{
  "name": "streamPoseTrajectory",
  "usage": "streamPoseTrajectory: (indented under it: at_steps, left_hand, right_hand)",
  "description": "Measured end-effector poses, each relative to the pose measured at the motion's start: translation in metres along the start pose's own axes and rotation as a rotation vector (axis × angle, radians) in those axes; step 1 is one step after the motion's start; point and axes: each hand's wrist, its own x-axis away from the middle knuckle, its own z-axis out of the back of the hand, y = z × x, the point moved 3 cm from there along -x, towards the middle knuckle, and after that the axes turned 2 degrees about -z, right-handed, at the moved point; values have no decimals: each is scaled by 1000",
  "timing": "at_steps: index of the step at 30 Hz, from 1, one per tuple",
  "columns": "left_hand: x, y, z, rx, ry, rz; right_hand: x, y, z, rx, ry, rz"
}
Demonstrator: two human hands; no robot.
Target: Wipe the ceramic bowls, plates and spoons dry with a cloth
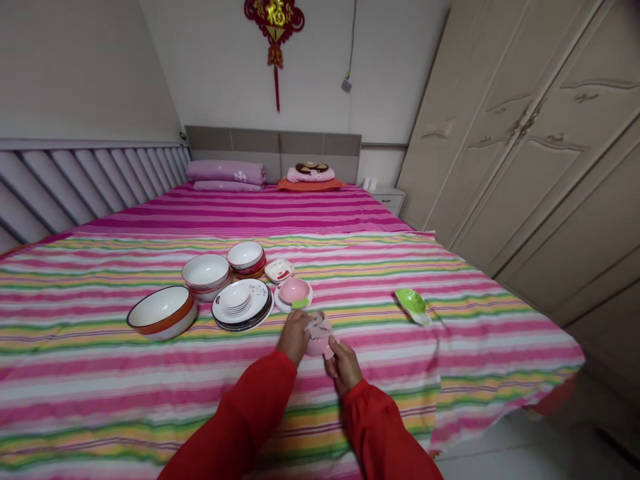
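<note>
In the head view, my right hand (344, 367) grips the near right edge of a small pink bowl (316, 348), its thumb on the rim. My left hand (294, 337) is closed on a pale greyish cloth (317, 324) that lies crumpled against the bowl's inside; its exact shape is blurred. Just beyond my left hand, another pink bowl (294, 290) with a green tab sits on white saucers (281, 304). Left of it, small white dishes (236, 295) rest on a stack of dark-rimmed plates (259, 298).
Farther left stand an orange-banded bowl (167, 324), stacked white bowls (210, 283) and red-sided bowls (255, 266). A square dish (279, 270) lies behind the saucers. To the right is a green spoon-shaped dish (413, 304). Everything rests on a striped bedsheet (380, 400).
</note>
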Motion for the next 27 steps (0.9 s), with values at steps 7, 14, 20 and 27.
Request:
streamPoseTrajectory:
  at_steps: [7,14,20,27]
  left_hand:
    - [39,-20,9,174,134,250]
    - [24,-32,7,355,170,323]
    - [16,-26,-10,336,185,275]
    - [82,-19,-40,-132,329,-83]
  right_hand:
    - [2,-3,0,-42,-13,-35]
    - [5,-5,1,-38,-107,-82]
    - [5,-5,2,-89,-59,-85]
    - [5,-9,-1,-128,-13,-78]
